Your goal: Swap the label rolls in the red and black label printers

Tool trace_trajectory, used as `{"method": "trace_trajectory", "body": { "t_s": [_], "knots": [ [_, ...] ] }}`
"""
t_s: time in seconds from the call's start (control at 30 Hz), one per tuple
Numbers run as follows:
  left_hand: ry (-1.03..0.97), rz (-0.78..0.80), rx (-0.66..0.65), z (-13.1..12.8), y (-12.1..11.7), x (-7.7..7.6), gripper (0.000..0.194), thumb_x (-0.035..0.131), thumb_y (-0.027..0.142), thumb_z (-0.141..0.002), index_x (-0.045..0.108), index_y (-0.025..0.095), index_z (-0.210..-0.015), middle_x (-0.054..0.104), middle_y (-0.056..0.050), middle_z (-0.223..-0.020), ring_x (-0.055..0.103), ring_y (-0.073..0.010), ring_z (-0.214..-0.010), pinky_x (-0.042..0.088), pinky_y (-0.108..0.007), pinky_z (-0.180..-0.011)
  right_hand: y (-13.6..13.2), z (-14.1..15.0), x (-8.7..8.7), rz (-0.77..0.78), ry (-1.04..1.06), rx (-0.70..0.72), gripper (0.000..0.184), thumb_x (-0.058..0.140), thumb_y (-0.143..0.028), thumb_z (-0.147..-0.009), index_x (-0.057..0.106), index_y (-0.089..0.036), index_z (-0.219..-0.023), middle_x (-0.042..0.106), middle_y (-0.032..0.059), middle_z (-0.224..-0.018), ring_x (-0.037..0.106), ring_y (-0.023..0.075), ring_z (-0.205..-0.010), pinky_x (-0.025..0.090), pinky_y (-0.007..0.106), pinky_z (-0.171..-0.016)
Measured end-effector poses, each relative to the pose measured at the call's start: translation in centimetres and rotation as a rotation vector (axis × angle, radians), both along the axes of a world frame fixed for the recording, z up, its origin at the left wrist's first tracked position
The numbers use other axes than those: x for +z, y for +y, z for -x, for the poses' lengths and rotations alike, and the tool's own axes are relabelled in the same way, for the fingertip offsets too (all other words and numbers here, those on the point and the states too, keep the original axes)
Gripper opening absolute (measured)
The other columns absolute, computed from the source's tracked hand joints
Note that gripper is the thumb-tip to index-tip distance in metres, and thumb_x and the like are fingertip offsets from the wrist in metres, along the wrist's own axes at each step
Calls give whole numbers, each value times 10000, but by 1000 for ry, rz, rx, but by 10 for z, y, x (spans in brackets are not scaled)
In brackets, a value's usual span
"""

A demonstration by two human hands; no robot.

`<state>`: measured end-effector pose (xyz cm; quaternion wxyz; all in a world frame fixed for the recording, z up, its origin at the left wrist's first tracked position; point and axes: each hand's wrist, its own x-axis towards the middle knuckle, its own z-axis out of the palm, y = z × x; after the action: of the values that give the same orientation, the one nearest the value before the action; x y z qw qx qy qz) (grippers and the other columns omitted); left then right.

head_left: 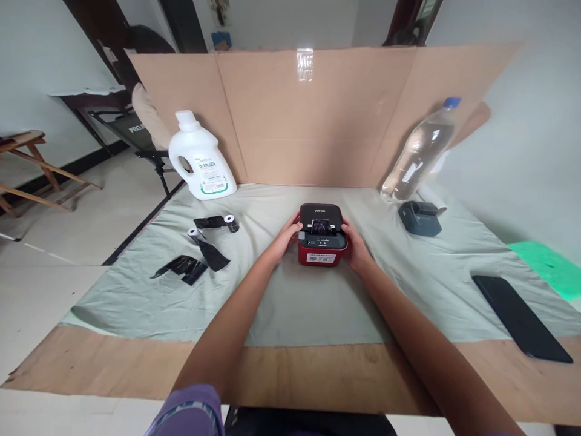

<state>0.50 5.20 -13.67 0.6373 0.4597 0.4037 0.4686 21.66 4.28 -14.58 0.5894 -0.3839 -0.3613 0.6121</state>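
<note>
A red and black label printer stands on the cloth in front of me, with a strip of black film showing at the slot in its top. My left hand grips its left side, and my right hand grips its right side, so the printer sits between both. Fingers of each hand curl round the edges; the fingertips behind are partly hidden. To the left lie two small rolls with black film, one roll farther back and another roll nearer, beside crumpled black film pieces.
A white detergent jug and a clear bottle with a blue cap lean by the cardboard screen. At right are a dark grey device, a black phone and something green. Pale cloth covers the wooden table.
</note>
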Motion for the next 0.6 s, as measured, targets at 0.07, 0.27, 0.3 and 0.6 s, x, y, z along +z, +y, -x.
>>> {"method": "trace_trajectory", "body": {
  "t_s": [0.07, 0.27, 0.3, 0.6],
  "knots": [
    [11, 19, 1, 1, 1, 0, 651, 650, 480, -842, 536, 352, -1470, 516, -3, -1567, 523, -283, -1389, 435, -416, -1122, -1, -1, 0, -7, -8, 30, 515, 698, -496, -758, 620, -324, -1237, 719, -10, -1239, 628, 282, -1215, 556, 438, -949],
    [51, 43, 12, -4, 1, 12, 732, 647, 278, -758, 526, 321, -1478, 516, -5, -1566, 607, -249, -1263, 518, -340, -973, 2, -2, 5, 11, -17, 33, 518, 663, -307, -679, 654, -277, -1195, 753, -4, -1147, 680, 268, -1084, 569, 380, -836],
    [54, 52, 12, -5, 1, 14, 734, 646, 271, -752, 530, 318, -1475, 525, -9, -1558, 611, -246, -1255, 521, -331, -958, 2, -1, 6, 10, -15, 25, 521, 657, -296, -673, 660, -271, -1193, 758, -4, -1134, 684, 261, -1059, 565, 367, -810],
    [88, 48, -2, 1, 1, 12, 686, 661, 368, -798, 527, 354, -1471, 530, -1, -1556, 547, -275, -1367, 472, -397, -1074, -4, -2, 7, 22, 5, 42, 512, 720, -366, -704, 658, -296, -1207, 755, -16, -1189, 674, 269, -1156, 576, 388, -884]
  ]
}}
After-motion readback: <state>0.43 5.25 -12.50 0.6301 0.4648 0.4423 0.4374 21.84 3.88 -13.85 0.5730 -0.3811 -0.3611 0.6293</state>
